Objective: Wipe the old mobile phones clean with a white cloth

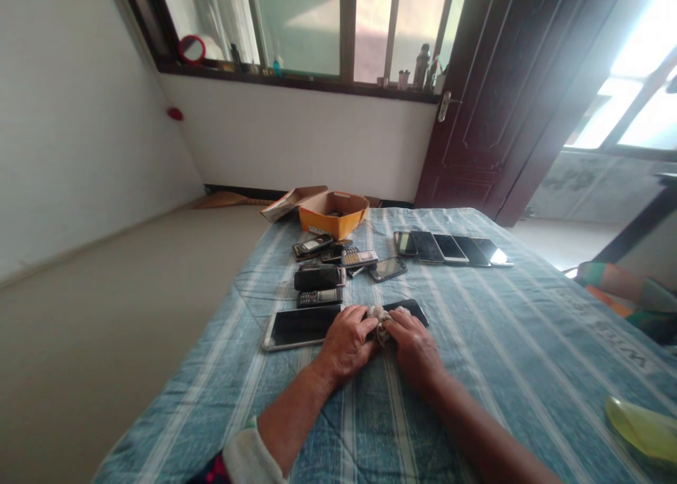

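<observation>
My left hand and my right hand rest close together on a blue striped bedspread. Both have their fingers curled onto a crumpled grey-white cloth bunched between them. The cloth lies on a black smartphone whose far end shows beyond my right fingers. A large silver-edged tablet lies just left of my left hand, touching its knuckles.
Several older keypad phones lie in a cluster beyond the tablet. A row of several smartphones sits at the back right. An open orange box stands at the far edge. Folded colourful fabric and a green object lie at right.
</observation>
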The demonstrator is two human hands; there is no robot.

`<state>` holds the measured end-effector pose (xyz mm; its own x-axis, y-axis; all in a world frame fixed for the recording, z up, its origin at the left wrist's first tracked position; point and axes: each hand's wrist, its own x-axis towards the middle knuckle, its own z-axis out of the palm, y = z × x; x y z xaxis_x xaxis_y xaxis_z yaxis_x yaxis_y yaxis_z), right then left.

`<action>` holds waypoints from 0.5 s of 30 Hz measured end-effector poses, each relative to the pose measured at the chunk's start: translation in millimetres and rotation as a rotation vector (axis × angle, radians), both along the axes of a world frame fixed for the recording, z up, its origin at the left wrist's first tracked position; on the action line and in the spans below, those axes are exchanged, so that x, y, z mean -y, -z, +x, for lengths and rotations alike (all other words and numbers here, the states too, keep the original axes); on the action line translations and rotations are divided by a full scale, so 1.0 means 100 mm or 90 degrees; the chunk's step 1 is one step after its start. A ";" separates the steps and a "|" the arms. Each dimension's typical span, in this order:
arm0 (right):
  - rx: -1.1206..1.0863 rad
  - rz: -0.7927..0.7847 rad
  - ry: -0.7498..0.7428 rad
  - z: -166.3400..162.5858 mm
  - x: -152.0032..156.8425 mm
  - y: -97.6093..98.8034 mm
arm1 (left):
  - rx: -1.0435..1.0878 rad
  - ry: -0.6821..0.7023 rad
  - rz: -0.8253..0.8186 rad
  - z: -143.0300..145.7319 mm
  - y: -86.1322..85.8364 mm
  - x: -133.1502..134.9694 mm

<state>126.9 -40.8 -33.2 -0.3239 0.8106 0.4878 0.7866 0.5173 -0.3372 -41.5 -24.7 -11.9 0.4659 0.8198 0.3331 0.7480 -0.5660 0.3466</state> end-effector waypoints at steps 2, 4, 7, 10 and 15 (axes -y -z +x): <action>-0.029 0.022 -0.057 -0.07 0.02 0.04 | 0.018 -0.004 0.007 0.00 0.03 -0.01; -0.037 0.025 -0.110 -0.12 0.03 0.05 | 0.038 -0.012 0.010 0.00 0.04 -0.02; -0.023 -0.005 -0.131 -0.12 -0.01 0.01 | 0.042 -0.013 0.004 0.00 0.05 -0.03; -0.007 -0.055 -0.068 -0.05 -0.06 -0.03 | 0.037 -0.010 0.003 0.00 0.05 -0.03; -0.015 -0.065 0.029 0.01 -0.02 -0.02 | 0.044 -0.011 0.007 0.00 0.06 -0.02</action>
